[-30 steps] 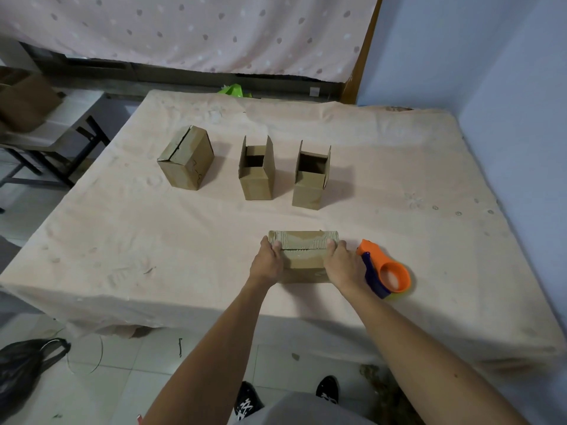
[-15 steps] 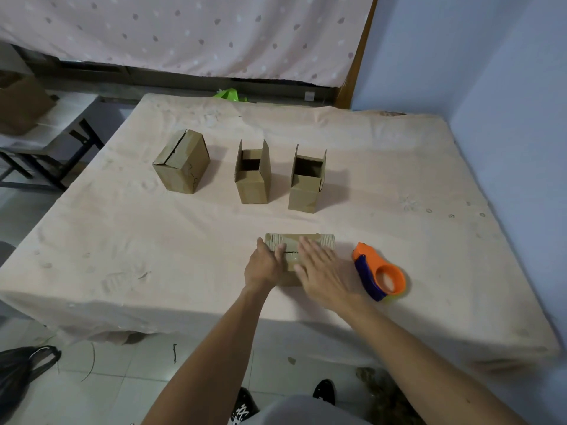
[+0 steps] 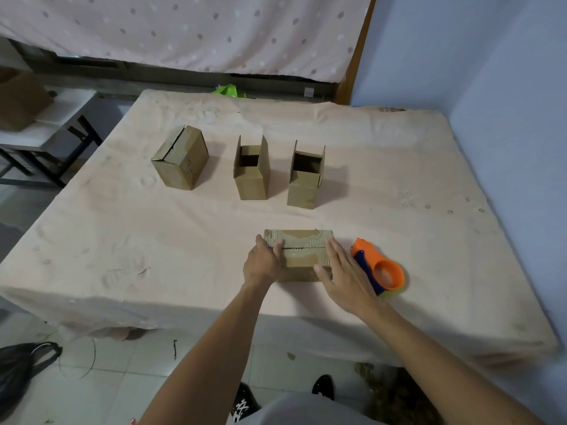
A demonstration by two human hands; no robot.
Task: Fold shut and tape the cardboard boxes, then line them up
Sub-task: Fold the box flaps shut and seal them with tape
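Observation:
A closed cardboard box [image 3: 302, 250] lies near the table's front edge, its flaps folded shut with a seam along the top. My left hand [image 3: 264, 263] grips its left end, thumb on top. My right hand [image 3: 343, 273] lies flat with straight fingers against the box's right end. An orange and blue tape dispenser [image 3: 379, 266] sits on the table just right of that hand. Farther back stand a closed box [image 3: 181, 157] on the left and two open boxes, one in the middle [image 3: 251, 171] and one on the right [image 3: 306, 176], flaps upright.
A pale cloth covers the table [image 3: 153, 240]. A blue wall [image 3: 491, 87] runs close on the right. A side table with a cardboard box [image 3: 21, 102] stands at far left. A black bag [image 3: 21, 363] lies on the tiled floor.
My right hand swept flat across the top of the near box and back to its right end, fingers now straight. The left hand stayed on the left end.

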